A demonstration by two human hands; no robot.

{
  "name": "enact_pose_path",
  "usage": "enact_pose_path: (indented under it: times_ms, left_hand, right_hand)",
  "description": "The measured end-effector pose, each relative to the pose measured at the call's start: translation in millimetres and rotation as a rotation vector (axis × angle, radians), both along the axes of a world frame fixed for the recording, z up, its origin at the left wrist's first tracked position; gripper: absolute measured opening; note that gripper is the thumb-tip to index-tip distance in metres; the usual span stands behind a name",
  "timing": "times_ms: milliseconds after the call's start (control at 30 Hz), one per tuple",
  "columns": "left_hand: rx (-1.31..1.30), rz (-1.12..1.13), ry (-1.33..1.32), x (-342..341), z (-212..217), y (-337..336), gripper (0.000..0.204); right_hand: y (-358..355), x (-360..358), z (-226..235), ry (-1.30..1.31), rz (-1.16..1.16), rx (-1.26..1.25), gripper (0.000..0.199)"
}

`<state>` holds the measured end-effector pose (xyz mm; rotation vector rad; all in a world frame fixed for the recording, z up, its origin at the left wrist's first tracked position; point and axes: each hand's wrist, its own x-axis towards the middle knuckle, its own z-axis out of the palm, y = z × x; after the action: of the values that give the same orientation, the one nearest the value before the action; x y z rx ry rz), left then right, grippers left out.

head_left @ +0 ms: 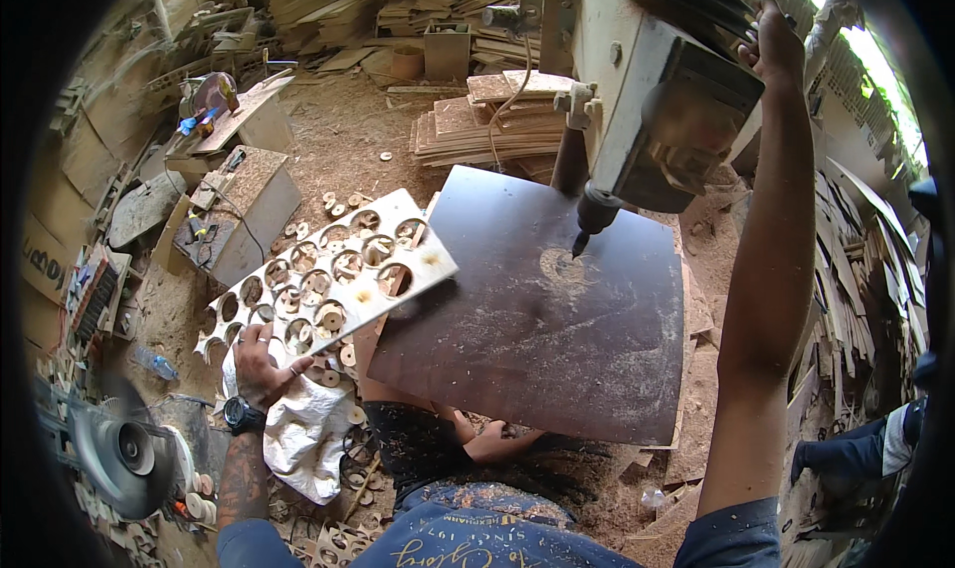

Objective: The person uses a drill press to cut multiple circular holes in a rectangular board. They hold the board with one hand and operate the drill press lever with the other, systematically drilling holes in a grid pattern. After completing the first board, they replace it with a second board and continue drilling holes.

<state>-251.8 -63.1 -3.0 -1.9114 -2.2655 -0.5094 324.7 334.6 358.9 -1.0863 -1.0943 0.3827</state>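
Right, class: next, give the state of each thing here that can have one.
Pale perforated wooden board: cut through with round holes
Dark brown flat panel: dusted with sawdust
Dark metal drill bit: pointing down, spin unclear
White soft sack: crumpled
Clear plastic bottle: lying sideways
Black round wristwatch: strapped on

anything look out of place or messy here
Yes, untidy: loose wooden discs and sawdust litter the floor. The board with round holes, at the left hand, also looks askew, angled to the dark table and jutting past its left edge.
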Motion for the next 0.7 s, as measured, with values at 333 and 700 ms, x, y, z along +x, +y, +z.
enact_pose_path:
  times_ms: [333,700]
  left_hand:
    - [0.001,-0.388,-0.019,126.8,-5.4,41.2,0.102]
    - [-0.006,-0.415,-0.04,157.1,1.8,52.8,0.1]
  right_hand:
    - [11.7,9.5,0.6,0.089,0.026,-0.01,0.034]
    - [-49.6,-25.1,-7.0,0.215,0.114,0.121,0.034]
